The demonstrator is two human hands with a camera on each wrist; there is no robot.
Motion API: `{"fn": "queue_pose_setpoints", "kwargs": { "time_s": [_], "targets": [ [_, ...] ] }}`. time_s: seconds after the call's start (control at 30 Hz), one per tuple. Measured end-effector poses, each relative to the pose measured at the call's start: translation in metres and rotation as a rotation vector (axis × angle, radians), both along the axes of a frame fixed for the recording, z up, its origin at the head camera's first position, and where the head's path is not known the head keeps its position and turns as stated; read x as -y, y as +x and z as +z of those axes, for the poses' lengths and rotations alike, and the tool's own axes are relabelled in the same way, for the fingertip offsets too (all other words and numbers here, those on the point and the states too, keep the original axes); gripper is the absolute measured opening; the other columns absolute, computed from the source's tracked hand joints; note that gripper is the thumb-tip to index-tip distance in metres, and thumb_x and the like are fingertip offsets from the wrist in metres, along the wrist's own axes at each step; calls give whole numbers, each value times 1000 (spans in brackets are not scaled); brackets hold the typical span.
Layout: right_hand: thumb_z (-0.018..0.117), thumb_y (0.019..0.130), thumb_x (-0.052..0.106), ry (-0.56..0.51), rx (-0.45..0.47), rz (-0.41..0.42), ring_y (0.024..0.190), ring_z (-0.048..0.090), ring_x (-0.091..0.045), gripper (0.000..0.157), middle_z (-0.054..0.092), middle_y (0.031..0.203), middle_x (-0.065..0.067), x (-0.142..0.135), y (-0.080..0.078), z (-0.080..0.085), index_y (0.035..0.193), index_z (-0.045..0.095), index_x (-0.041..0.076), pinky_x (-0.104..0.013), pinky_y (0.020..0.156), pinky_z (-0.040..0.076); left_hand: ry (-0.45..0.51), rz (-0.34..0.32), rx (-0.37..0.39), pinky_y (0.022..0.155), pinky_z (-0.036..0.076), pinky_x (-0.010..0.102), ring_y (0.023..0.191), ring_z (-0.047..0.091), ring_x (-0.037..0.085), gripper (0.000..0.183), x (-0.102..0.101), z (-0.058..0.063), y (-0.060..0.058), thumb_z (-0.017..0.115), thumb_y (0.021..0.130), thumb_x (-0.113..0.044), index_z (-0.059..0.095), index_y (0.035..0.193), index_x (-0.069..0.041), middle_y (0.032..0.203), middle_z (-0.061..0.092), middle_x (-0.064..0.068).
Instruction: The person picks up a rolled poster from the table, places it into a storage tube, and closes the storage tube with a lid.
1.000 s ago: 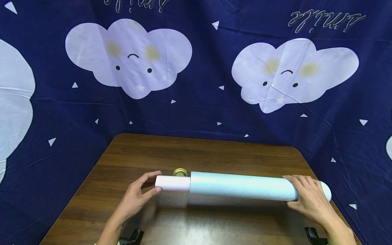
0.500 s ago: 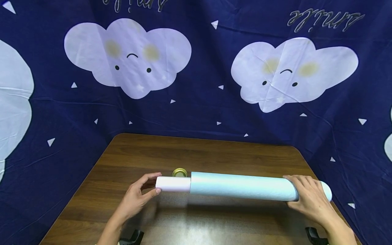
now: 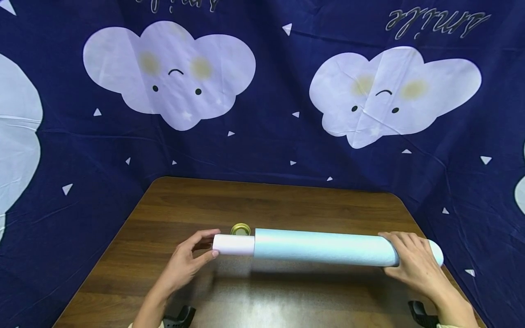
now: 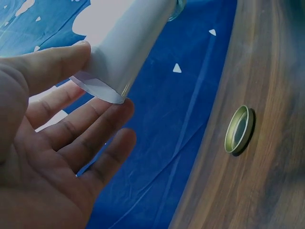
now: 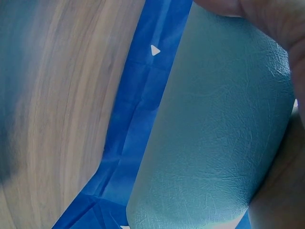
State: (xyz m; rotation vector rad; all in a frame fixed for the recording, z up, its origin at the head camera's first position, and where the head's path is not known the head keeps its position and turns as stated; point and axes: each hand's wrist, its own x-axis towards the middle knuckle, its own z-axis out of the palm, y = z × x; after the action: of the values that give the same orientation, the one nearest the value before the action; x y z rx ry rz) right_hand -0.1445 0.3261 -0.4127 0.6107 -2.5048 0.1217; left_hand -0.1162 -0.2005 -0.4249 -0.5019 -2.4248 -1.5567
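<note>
A long light blue tube [image 3: 324, 247] with a leathery, crinkled surface lies level above the table in the head view. Out of its left end sticks a narrower white tube [image 3: 234, 245], which looks like a rolled sheet. My left hand [image 3: 183, 264] pinches the white tube's outer end between thumb and fingertips; in the left wrist view the thumb [image 4: 71, 57] touches one side and fingertips the rim. With my right hand [image 3: 416, 262] I grip the blue tube near its rounded right end, fingers over the top. The tube hides part of that grip.
A gold jar lid [image 3: 240, 229] lies on the brown wooden table [image 3: 197, 200] just behind the white tube. Dark blue cloth [image 3: 283, 136] printed with clouds hangs behind and around the table. Each wrist wears a black device [image 3: 180, 317].
My left hand has shifted slightly right, and the white tube has slid a little deeper into the blue one. The right hand stays at the same place on the blue tube.
</note>
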Motion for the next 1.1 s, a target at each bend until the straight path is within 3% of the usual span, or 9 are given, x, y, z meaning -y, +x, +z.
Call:
{"fn": "queue_pose_setpoints", "kwargs": {
  "time_s": [0.27,0.5,0.83,1.1],
  "targets": [
    [82,38,21,1,2,0,92,54,-32,82,62,101,-9,1,1,2,116,58,12,-46,76,33,-15,-28,-3,87,52,29,103,61,3,42,-10,2,-1,71,82,-17,58,123,-16,118,66,4],
    [83,38,21,1,-2,7,92,53,-32,82,63,101,-9,1,1,3,115,57,12,-47,76,33,-17,-41,-14,92,50,37,106,61,6,42,-19,4,-3,71,82,-16,59,122,-21,121,65,3],
    [83,38,20,-8,7,7,93,53,-32,82,62,102,-9,1,2,3,116,57,12,-47,77,32,-26,-69,-82,90,50,32,105,60,6,41,-29,3,-6,71,82,-16,60,121,-20,120,65,3],
    [83,39,20,-10,14,10,93,53,-32,82,62,102,-9,2,3,3,116,57,12,-47,77,32,-50,-79,-191,89,51,33,106,60,10,44,-38,1,-7,73,78,-9,61,120,-17,116,66,4]
  ]
}}
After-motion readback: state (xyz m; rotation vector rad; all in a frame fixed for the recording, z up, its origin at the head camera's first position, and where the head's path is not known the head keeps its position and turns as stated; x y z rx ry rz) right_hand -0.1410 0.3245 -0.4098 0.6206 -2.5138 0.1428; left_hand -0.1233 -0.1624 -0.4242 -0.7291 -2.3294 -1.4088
